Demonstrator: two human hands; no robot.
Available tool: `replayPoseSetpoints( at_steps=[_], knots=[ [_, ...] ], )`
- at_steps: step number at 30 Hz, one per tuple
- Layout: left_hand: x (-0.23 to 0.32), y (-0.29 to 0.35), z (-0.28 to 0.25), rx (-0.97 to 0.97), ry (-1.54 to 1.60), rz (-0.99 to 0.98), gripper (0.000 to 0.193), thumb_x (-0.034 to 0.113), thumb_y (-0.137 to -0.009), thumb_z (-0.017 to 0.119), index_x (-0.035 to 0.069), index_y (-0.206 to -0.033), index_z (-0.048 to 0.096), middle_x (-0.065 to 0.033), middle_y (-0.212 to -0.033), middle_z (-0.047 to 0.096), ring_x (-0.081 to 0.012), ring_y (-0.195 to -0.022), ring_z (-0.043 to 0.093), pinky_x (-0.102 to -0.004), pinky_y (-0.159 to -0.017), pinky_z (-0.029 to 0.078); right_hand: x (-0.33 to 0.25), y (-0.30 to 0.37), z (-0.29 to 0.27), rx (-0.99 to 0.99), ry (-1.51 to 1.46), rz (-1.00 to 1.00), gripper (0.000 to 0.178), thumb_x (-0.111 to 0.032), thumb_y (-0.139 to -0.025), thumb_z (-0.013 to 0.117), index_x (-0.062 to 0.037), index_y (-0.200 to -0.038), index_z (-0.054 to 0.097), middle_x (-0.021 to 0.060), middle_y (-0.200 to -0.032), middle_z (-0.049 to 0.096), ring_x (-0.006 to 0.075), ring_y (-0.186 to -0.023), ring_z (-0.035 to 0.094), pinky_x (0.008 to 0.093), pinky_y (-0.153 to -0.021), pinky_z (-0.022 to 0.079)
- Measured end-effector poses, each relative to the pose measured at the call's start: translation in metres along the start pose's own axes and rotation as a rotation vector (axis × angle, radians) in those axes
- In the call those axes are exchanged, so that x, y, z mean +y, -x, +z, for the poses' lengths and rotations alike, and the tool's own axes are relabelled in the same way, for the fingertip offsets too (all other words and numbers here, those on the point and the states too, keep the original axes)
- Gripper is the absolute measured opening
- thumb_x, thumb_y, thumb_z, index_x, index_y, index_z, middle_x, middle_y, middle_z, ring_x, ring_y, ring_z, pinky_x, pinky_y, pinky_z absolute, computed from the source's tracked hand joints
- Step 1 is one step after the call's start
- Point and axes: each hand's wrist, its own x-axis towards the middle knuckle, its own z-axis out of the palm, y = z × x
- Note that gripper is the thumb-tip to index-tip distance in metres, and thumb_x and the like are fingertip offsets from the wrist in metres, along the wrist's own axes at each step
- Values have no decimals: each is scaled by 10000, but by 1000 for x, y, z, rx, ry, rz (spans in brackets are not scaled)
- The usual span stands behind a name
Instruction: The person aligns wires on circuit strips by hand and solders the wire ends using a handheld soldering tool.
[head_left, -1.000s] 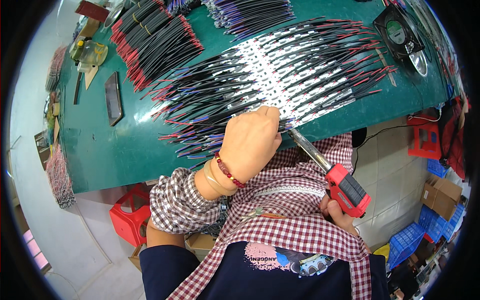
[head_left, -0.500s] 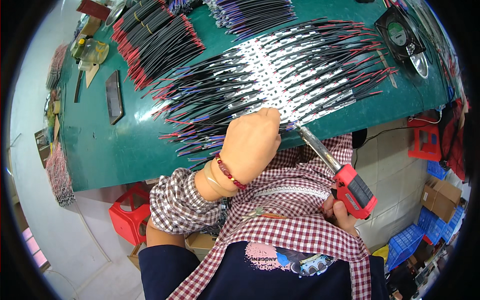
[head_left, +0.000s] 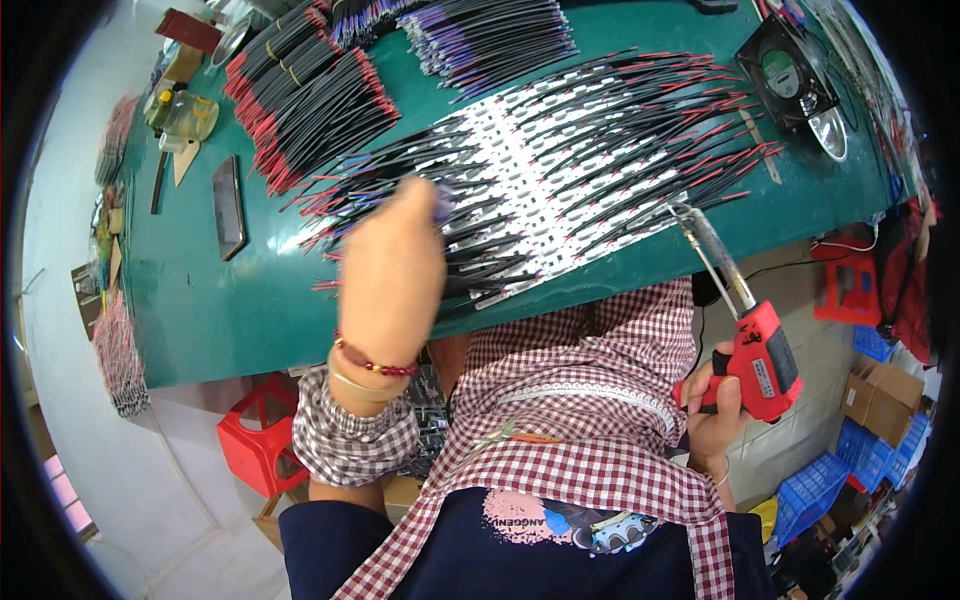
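My left hand (head_left: 393,275), blurred by motion, is above the left rows of black wires (head_left: 365,190) with red and blue ends. Its fingers look curled closed; what they hold, if anything, is hidden. In my right hand (head_left: 718,405) is a red-and-black soldering gun (head_left: 765,365), gripped by its handle. The gun's metal tip reaches the right edge of a white circuit board panel (head_left: 540,215), near its lower right corner. Black wires with red ends lie along the panel's right side.
Bundles of black wires with red ends (head_left: 325,120) lie at the back left, and blue-ended wires (head_left: 490,45) at the back. A phone (head_left: 229,208) rests on the green table (head_left: 200,320). A black fan (head_left: 793,75) stands at the right beside a metal dish (head_left: 828,135).
My left hand has moved left, away from the panel's near edge. My right hand has shifted right and up with the soldering gun, whose tip has left the panel's middle near edge.
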Motion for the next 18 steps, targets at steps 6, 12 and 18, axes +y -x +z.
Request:
replayPoseSetpoints(
  at_steps=[6, 12, 18],
  knots=[
    [51, -15, 21, -13, 59, 241, 417, 233, -774, 714, 52, -1108, 543, -169, -1068, 589, -331, -694, 637, -374, -591, 510, -18, -31, 5, 147, -132, -133, 379, -297, -956, 443, 16, -1168, 422, 51, -632, 488, 77, -420, 367, 223, -417, 337],
    [73, -22, 64, -159, -58, 181, 885, 432, -629, 785, -34, -1291, 426, -195, -1228, 476, -302, -669, 650, -367, -569, 536, -29, -42, -12, 84, -213, -245, 408, -325, -984, 367, 9, -1213, 422, 42, -643, 472, 74, -436, 377, 216, -436, 343],
    [58, -52, 64, -239, 9, 161, 596, 195, -660, 679, -20, -1171, 463, -196, -1050, 484, -376, -721, 610, -433, -634, 523, -39, -47, -15, 256, -216, -282, 378, -306, -946, 431, 16, -1144, 439, 53, -626, 475, 80, -422, 364, 229, -418, 350]
  ],
)
